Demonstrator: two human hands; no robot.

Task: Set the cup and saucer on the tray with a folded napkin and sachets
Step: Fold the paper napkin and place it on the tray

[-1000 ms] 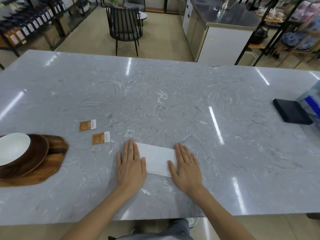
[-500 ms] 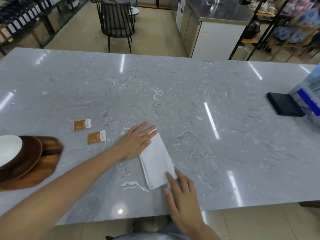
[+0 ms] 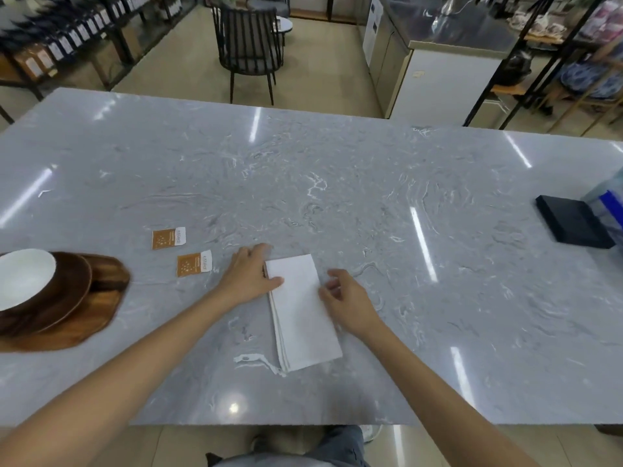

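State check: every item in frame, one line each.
White folded napkin: flat on the grey marble table, off the tray.
Two orange sachets: flat, apart, off the tray.
Wooden tray: holds a brown saucer and white cup.
Left hand: thumb on the napkin.
Right hand: touching the napkin's edge.

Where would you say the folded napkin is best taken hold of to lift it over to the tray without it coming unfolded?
Probably by its long left edge, where the layered edges show. The napkin lies flat as a narrow strip running away from the person, and the left hand already rests at that side. Pinching the stacked layers together there, coming from the left, should keep the fold closed; the right hand can steady the other edge.
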